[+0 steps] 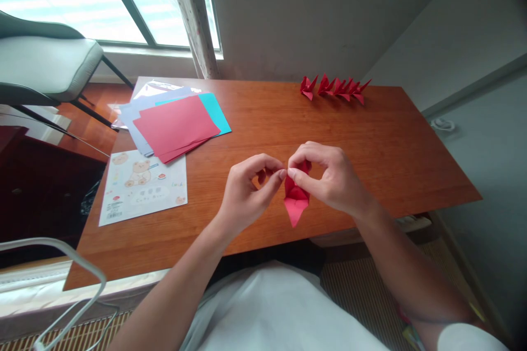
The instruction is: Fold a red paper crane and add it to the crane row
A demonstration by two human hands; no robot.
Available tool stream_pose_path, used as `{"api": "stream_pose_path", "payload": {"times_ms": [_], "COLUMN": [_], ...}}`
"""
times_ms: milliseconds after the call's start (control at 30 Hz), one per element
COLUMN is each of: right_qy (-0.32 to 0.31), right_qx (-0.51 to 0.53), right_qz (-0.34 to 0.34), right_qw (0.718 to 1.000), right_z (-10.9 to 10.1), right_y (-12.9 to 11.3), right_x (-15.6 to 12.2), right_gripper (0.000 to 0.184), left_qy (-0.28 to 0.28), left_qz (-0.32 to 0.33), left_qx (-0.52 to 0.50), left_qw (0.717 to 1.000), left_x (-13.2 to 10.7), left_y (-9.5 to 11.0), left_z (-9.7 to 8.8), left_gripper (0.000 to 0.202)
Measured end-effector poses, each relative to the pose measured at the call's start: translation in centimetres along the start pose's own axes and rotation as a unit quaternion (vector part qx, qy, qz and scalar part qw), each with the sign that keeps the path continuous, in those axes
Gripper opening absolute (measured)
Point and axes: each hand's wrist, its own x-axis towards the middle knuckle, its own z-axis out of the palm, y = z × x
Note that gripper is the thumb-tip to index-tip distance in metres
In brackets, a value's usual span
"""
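A piece of red folded paper (296,200) is held up over the front part of the table, its pointed end hanging downward. My right hand (325,173) is closed on its upper part, with thumb and index finger pinching and covering some of the folds. From the other side, my left hand (257,178) pinches at the paper's upper left edge, its fingertips close against the right thumb. The exact bit between the left fingertips is hidden. Several finished red paper cranes (337,88) stand in a row at the table's far edge.
The wooden table (255,115) carries a stack of red paper sheets (177,123) over blue and lilac ones at the left. In front lies a printed bear-pattern sheet (144,189). A chair (49,60) stands beyond the left edge, and a white curved frame (82,263) at lower left.
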Motion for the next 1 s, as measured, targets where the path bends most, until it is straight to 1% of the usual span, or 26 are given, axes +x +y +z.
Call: {"api": "stream_pose_path", "payload": {"times_ms": [133, 267, 367, 433, 500, 600, 633, 700, 800, 867, 1000], "right_qy": [0.030, 0.035, 0.044, 0.056, 0.053, 0.041, 0.038, 0.036, 0.041, 0.048, 0.065], "right_qx": [0.008, 0.086, 0.141, 0.150, 0.129, 0.063, 0.046, 0.028, 0.012, 0.010, 0.034], "right_qz": [-0.010, 0.006, 0.031, 0.040, 0.038, 0.021, 0.012, -0.009, -0.030, -0.028, 0.006], "right_qw": [0.999, 0.996, 0.988, 0.986, 0.989, 0.997, 0.998, 0.999, 0.999, 0.998, 0.997], "right_z": [0.6, 0.7, 0.7, 0.7, 0.7, 0.7, 0.7, 0.6, 0.6, 0.7, 1.0], "right_y": [0.1, 0.3, 0.7, 0.9, 0.8, 0.5, 0.4, 0.2, 0.1, 0.1, 0.7], "right_x": [-0.2, -0.3, -0.4, -0.4, -0.4, -0.2, -0.2, -0.1, -0.1, -0.1, 0.1], "right_gripper": [0.016, 0.010, 0.016, 0.020, 0.018, 0.004, 0.004, 0.010, 0.013, 0.013, 0.014], "left_qy": [0.036, 0.047, 0.049, 0.052, 0.054, 0.052, 0.050, 0.047, 0.036, 0.026, 0.019], "left_qz": [0.023, 0.015, 0.010, 0.007, 0.005, 0.006, 0.007, 0.007, 0.004, -0.005, -0.031], "left_qx": [0.044, 0.030, 0.023, 0.022, 0.022, 0.017, 0.015, 0.010, 0.008, 0.000, -0.046], "left_qw": [0.998, 0.998, 0.998, 0.998, 0.998, 0.999, 0.999, 0.999, 0.999, 1.000, 0.998], "left_x": [-0.1, -0.1, -0.1, -0.1, -0.1, -0.1, -0.1, -0.1, -0.1, -0.1, 0.0], "left_y": [0.4, 0.5, 0.3, 0.2, 0.2, 0.2, 0.2, 0.2, 0.1, -0.1, -0.5], "left_z": [0.0, -0.3, -0.5, -0.5, -0.4, -0.3, -0.3, -0.3, -0.4, -0.4, -0.5], "left_gripper": [0.016, 0.018, 0.019, 0.019, 0.019, 0.020, 0.019, 0.019, 0.017, 0.018, 0.021]}}
